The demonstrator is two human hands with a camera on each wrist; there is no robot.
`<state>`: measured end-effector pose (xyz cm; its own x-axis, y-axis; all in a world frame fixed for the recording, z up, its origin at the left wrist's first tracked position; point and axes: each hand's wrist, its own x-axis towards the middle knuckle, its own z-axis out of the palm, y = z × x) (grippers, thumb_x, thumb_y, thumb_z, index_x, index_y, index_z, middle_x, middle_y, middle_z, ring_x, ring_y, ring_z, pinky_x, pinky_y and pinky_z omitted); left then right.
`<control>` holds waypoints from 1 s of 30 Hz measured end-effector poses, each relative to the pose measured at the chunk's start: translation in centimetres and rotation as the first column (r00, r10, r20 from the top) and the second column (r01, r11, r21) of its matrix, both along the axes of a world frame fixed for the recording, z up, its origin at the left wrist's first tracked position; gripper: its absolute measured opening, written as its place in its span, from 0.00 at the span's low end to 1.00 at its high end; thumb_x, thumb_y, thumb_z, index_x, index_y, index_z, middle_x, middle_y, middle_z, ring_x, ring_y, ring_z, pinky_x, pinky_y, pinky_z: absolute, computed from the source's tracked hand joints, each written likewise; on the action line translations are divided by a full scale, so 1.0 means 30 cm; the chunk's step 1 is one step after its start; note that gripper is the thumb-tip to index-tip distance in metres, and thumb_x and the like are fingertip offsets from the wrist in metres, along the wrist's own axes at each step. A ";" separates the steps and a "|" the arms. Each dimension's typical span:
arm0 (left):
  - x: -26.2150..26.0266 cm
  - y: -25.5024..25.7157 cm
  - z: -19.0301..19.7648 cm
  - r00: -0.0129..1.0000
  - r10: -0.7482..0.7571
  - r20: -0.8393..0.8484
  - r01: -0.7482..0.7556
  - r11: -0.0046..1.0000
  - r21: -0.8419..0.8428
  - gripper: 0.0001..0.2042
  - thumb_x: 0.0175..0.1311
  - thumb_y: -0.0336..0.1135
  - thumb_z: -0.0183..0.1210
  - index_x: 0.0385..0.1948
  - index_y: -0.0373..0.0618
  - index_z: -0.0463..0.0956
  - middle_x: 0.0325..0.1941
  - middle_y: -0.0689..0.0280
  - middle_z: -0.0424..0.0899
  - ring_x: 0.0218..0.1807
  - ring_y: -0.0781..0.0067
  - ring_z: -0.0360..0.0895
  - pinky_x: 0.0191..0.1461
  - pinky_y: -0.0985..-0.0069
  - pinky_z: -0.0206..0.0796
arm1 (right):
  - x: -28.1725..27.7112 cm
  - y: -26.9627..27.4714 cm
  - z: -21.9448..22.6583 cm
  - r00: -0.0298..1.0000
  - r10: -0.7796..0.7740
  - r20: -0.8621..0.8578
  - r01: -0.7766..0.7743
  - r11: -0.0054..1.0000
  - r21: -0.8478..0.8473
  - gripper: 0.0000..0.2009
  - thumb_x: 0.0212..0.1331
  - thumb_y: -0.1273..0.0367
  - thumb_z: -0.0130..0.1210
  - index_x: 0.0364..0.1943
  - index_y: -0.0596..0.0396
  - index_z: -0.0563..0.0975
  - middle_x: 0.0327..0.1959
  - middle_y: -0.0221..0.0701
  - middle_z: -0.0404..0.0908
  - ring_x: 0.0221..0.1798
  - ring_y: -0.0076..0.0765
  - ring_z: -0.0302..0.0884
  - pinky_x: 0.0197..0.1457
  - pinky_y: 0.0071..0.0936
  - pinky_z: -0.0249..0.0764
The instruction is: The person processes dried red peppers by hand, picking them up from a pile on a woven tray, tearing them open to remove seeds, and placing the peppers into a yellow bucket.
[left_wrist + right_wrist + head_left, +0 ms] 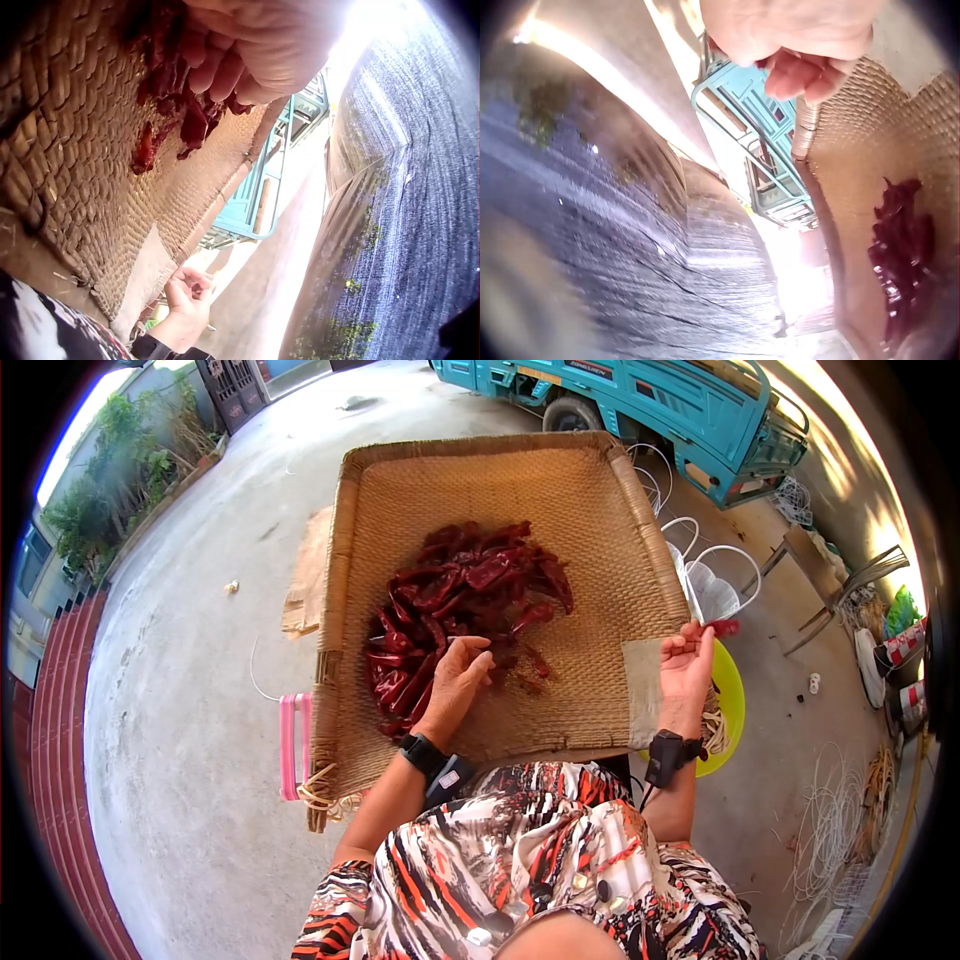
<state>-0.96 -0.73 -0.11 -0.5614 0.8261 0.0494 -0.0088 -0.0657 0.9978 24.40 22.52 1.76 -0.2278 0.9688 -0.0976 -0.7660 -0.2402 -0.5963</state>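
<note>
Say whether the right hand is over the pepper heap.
No, the right hand is at the edge of the woven tray, away from the pepper heap.

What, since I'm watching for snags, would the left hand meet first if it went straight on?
Probably the heap of glossy, dark red peppers in the tan, woven tray, straight ahead of the left hand in the head view. Depth is unclear; it may already be touching them.

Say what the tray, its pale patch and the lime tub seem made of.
Tray: plant strips, perhaps bamboo or wicker, matte; the weave shows.
Patch: probably cloth, dull, lying flat over the weave.
Tub: likely plastic, smooth and evenly coloured.
</note>
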 end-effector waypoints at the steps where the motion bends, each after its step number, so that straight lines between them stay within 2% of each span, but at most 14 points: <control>1: -0.004 0.002 -0.011 1.000 -0.010 -0.011 0.010 1.000 -0.006 0.12 0.70 0.35 0.55 0.50 0.43 0.72 0.35 0.71 0.78 0.31 0.85 0.73 0.35 0.85 0.64 | 0.012 0.004 0.000 0.997 -0.064 -0.048 0.063 0.998 -0.032 0.10 0.66 0.59 0.57 0.39 0.49 0.78 0.30 0.23 0.80 0.26 0.21 0.74 0.34 0.22 0.76; 2: -0.006 0.003 -0.016 1.000 -0.021 -0.022 0.021 1.000 -0.013 0.11 0.69 0.34 0.56 0.49 0.43 0.72 0.34 0.71 0.77 0.31 0.85 0.73 0.35 0.85 0.64 | 0.017 0.002 -0.006 0.999 -0.033 -0.025 0.032 0.999 -0.022 0.10 0.66 0.59 0.57 0.39 0.49 0.78 0.32 0.24 0.80 0.27 0.22 0.74 0.34 0.22 0.76; 5: -0.001 0.003 -0.012 0.998 -0.036 -0.046 0.033 0.997 -0.065 0.10 0.69 0.33 0.56 0.47 0.42 0.74 0.33 0.71 0.77 0.30 0.85 0.73 0.34 0.85 0.65 | -0.045 -0.056 -0.025 0.939 0.154 0.306 -0.169 0.985 0.025 0.10 0.66 0.61 0.56 0.41 0.51 0.77 0.32 0.26 0.80 0.26 0.21 0.73 0.35 0.19 0.74; 8: -0.009 0.009 -0.043 0.988 -0.050 -0.149 0.038 0.996 -0.080 0.09 0.69 0.33 0.56 0.45 0.41 0.75 0.32 0.70 0.78 0.30 0.85 0.72 0.34 0.84 0.66 | -0.180 -0.155 -0.029 0.634 0.272 0.724 -0.552 0.814 0.178 0.10 0.64 0.64 0.57 0.42 0.54 0.77 0.35 0.29 0.82 0.29 0.24 0.77 0.35 0.20 0.74; 9: -0.010 0.009 -0.040 0.985 -0.060 -0.160 0.046 0.995 -0.090 0.09 0.69 0.33 0.56 0.45 0.41 0.75 0.32 0.70 0.78 0.30 0.85 0.72 0.34 0.84 0.66 | -0.223 -0.169 -0.056 0.510 0.247 0.824 -0.674 0.710 0.204 0.10 0.62 0.65 0.59 0.42 0.55 0.76 0.36 0.31 0.82 0.31 0.27 0.79 0.36 0.22 0.74; 12: -0.003 0.005 -0.033 0.979 -0.083 -0.185 0.063 0.992 -0.111 0.08 0.69 0.32 0.55 0.45 0.41 0.75 0.32 0.70 0.78 0.30 0.84 0.72 0.35 0.84 0.66 | -0.312 -0.232 -0.079 0.294 -0.279 0.914 -0.756 0.517 0.401 0.13 0.57 0.65 0.62 0.43 0.54 0.76 0.36 0.33 0.82 0.35 0.34 0.80 0.39 0.30 0.75; 15: -0.001 0.003 -0.024 0.978 -0.091 -0.187 0.067 0.989 -0.134 0.08 0.69 0.33 0.56 0.45 0.41 0.75 0.32 0.70 0.78 0.30 0.84 0.72 0.35 0.84 0.66 | -0.350 -0.253 -0.057 0.079 -0.350 0.933 -0.836 0.487 0.254 0.15 0.52 0.65 0.63 0.44 0.51 0.77 0.36 0.33 0.81 0.38 0.39 0.80 0.42 0.36 0.75; 16: 0.000 0.001 -0.019 0.977 -0.099 -0.191 0.073 0.988 -0.138 0.09 0.69 0.33 0.56 0.45 0.41 0.75 0.32 0.70 0.78 0.31 0.84 0.72 0.35 0.84 0.66 | -0.356 -0.254 -0.054 0.066 -0.342 0.938 -0.839 0.489 0.237 0.14 0.52 0.66 0.62 0.44 0.50 0.77 0.35 0.30 0.80 0.39 0.38 0.80 0.43 0.37 0.75; 19: 0.004 -0.002 -0.012 0.973 -0.115 -0.200 0.088 0.986 -0.140 0.09 0.68 0.33 0.56 0.45 0.41 0.75 0.32 0.70 0.78 0.31 0.84 0.72 0.36 0.84 0.66 | -0.355 -0.244 -0.065 0.058 -0.334 0.941 -0.856 0.468 0.219 0.14 0.52 0.68 0.62 0.43 0.51 0.77 0.35 0.32 0.81 0.38 0.39 0.80 0.42 0.36 0.75; 22: -0.001 0.003 -0.015 0.967 -0.125 -0.222 0.098 0.987 -0.129 0.10 0.68 0.35 0.57 0.45 0.40 0.75 0.33 0.70 0.78 0.32 0.84 0.72 0.36 0.83 0.67 | -0.352 -0.241 -0.098 0.281 -0.249 0.927 -0.793 0.483 0.371 0.11 0.55 0.69 0.62 0.42 0.54 0.77 0.33 0.31 0.81 0.33 0.32 0.80 0.38 0.30 0.75; 23: 0.000 0.005 -0.014 0.966 -0.128 -0.225 0.102 0.987 -0.124 0.11 0.68 0.36 0.58 0.45 0.40 0.75 0.34 0.70 0.78 0.32 0.84 0.72 0.37 0.83 0.67 | -0.354 -0.238 -0.104 0.363 -0.028 0.931 -0.776 0.544 0.319 0.11 0.56 0.70 0.61 0.42 0.55 0.76 0.32 0.29 0.80 0.32 0.29 0.78 0.37 0.27 0.75; 25: 0.008 0.005 -0.008 0.966 -0.137 -0.221 0.115 0.987 -0.109 0.11 0.68 0.37 0.59 0.44 0.40 0.75 0.34 0.70 0.78 0.32 0.84 0.72 0.37 0.83 0.67 | -0.352 -0.266 -0.052 0.498 0.392 0.773 -0.759 0.628 0.170 0.09 0.59 0.70 0.61 0.41 0.56 0.76 0.31 0.27 0.80 0.30 0.22 0.76 0.35 0.22 0.74; 28: 0.020 0.002 0.010 0.958 -0.170 -0.232 0.146 0.982 -0.117 0.11 0.68 0.38 0.58 0.42 0.39 0.76 0.33 0.71 0.79 0.33 0.84 0.72 0.37 0.82 0.67 | -0.356 -0.305 0.003 0.449 0.439 0.778 -0.827 0.534 0.175 0.05 0.63 0.72 0.58 0.40 0.55 0.76 0.32 0.23 0.77 0.30 0.16 0.73 0.34 0.17 0.73; 30: 0.011 -0.003 0.014 0.935 -0.213 -0.285 0.166 0.970 -0.179 0.11 0.69 0.38 0.58 0.40 0.39 0.76 0.32 0.72 0.79 0.33 0.84 0.72 0.37 0.82 0.67 | -0.361 -0.305 -0.022 0.455 0.455 0.765 -0.830 0.527 0.181 0.05 0.63 0.71 0.58 0.40 0.54 0.76 0.32 0.23 0.78 0.30 0.16 0.73 0.34 0.17 0.73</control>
